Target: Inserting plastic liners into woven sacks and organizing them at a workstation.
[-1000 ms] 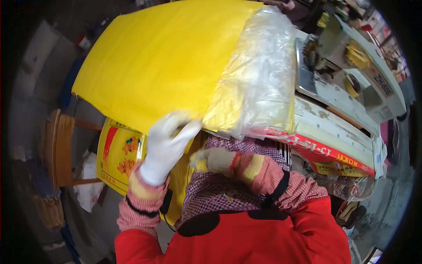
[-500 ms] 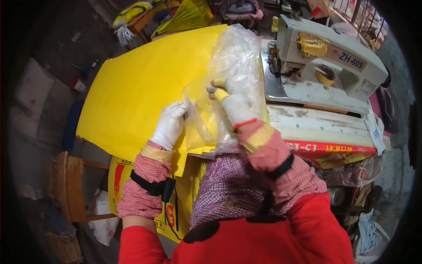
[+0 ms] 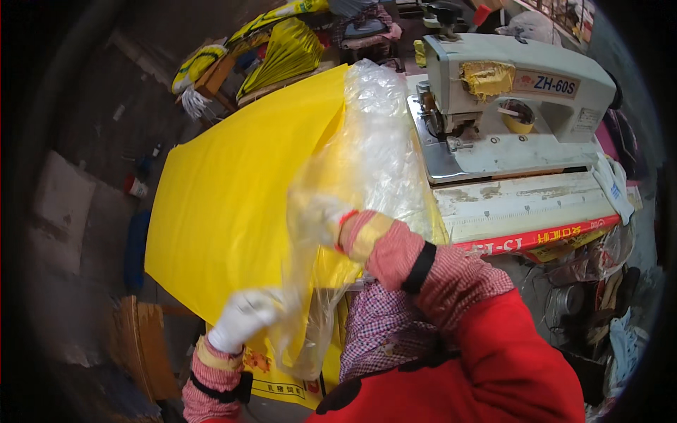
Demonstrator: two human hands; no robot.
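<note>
Left hand (image 3: pixel 243 319): gloved, grip pinching the liner's lower edge.
Right hand (image 3: pixel 321 215): inside the clear liner (image 3: pixel 374 148); grip cannot be told.
Yellow bag (image 3: pixel 233 190): on bench, beside sewing machine (image 3: pixel 515 106).

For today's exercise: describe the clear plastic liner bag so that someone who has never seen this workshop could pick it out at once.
Start at the grey-white sewing machine on its table; a large yellow sack lies left of it. The clear plastic liner bag spills from that sack's mouth, with the right hand inside it and the left hand gripping its lower edge. It alone is crinkled and see-through.
</note>
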